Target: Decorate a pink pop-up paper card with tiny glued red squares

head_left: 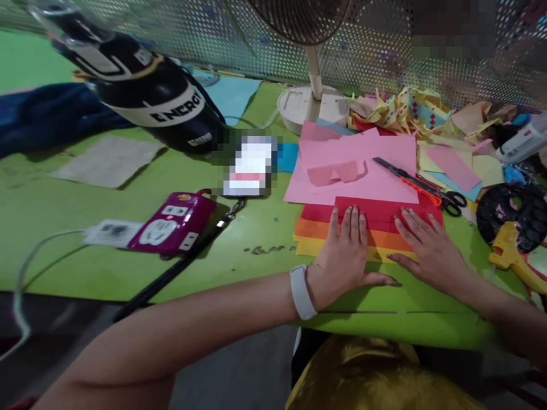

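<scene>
My left hand [347, 249] lies flat, fingers stretched, on a red sheet of paper [380, 212]. Beside it my right hand [427, 247] rests with spread fingers on the right part of the same papers. Under the red one, an orange sheet [314, 229] and a yellow sheet [310, 247] show their edges. Pink paper [307, 148] lies just behind, with a cut pink piece [331, 172] on it. Right of that piece are a utility knife [391, 168] and scissors [444, 199] with black handles. Neither hand grips anything.
A fan [314, 97] stands at the back. Paper scraps [410, 114] and a yellow glue gun [513, 253] lie to the right. Leftward are a large dark bottle [149, 102], a blurred phone [252, 165], a purple device with a cable [173, 225] and a black strap [183, 259].
</scene>
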`<action>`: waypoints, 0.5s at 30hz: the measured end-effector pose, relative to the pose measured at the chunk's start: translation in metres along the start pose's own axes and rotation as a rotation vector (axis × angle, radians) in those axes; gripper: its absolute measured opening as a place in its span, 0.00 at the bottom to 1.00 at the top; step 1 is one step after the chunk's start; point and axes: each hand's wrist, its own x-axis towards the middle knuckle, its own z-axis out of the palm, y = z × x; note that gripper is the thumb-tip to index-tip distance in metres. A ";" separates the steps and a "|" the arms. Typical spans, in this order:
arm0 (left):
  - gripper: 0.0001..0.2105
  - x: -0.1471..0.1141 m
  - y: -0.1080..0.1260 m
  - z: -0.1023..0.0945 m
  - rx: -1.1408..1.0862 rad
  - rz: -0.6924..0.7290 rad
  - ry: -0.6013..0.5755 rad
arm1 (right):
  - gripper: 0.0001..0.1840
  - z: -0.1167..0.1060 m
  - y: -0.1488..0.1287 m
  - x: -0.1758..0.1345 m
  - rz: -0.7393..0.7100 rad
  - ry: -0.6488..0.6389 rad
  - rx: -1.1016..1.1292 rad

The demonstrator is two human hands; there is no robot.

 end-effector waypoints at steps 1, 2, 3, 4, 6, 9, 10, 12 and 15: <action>0.63 -0.001 -0.001 0.000 0.000 -0.001 0.008 | 0.36 0.000 0.000 0.000 -0.003 -0.002 -0.006; 0.63 -0.001 -0.001 0.001 -0.001 -0.002 0.016 | 0.36 -0.001 0.000 0.000 -0.004 -0.004 -0.011; 0.63 -0.002 -0.002 0.001 -0.002 -0.004 0.022 | 0.36 -0.001 0.000 0.000 -0.005 -0.006 -0.014; 0.62 -0.003 -0.003 0.002 -0.002 -0.006 0.026 | 0.36 -0.001 0.000 0.000 -0.006 -0.006 -0.014; 0.62 -0.005 -0.005 0.003 -0.002 -0.012 0.036 | 0.36 -0.002 -0.001 0.001 -0.003 0.003 -0.010; 0.61 -0.010 -0.011 0.006 -0.016 -0.030 0.067 | 0.37 -0.003 -0.002 0.001 0.005 0.013 -0.013; 0.61 -0.012 -0.014 0.007 -0.021 -0.036 0.081 | 0.38 -0.003 -0.002 0.001 0.007 0.012 -0.019; 0.60 -0.016 -0.020 0.009 -0.018 -0.043 0.113 | 0.38 -0.002 -0.003 0.001 0.010 0.008 -0.028; 0.60 -0.024 -0.029 0.011 0.013 -0.049 0.156 | 0.38 -0.002 -0.004 0.001 0.017 0.007 -0.027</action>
